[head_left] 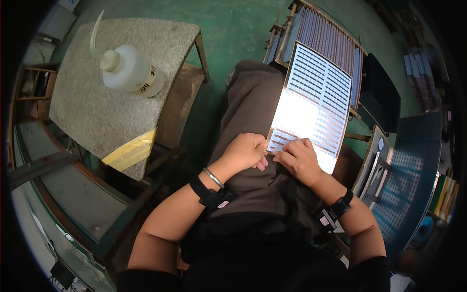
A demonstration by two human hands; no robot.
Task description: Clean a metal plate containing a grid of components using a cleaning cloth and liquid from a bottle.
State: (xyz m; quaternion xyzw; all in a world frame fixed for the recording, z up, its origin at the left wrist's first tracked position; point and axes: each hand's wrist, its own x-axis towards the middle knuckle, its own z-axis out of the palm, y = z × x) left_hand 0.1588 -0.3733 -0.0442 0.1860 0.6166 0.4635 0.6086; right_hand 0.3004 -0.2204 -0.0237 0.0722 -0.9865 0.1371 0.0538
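Note:
A thin rectangular metal sheet, patterned with rows of small punched parts and shining under glare, rests on my lap, its far end leaning on a rack. My left hand pinches the sheet's near left corner, fingers curled. Touching it on the right, my right hand presses its fingertips onto the near edge of the sheet. Both wrists carry black straps, and a metal bangle sits on the left one.
A grey stone-topped stool stands at left with a white squeeze bottle lying on it. A rack of similar sheets lies ahead. At right sit a blue perforated panel and a tray of tools.

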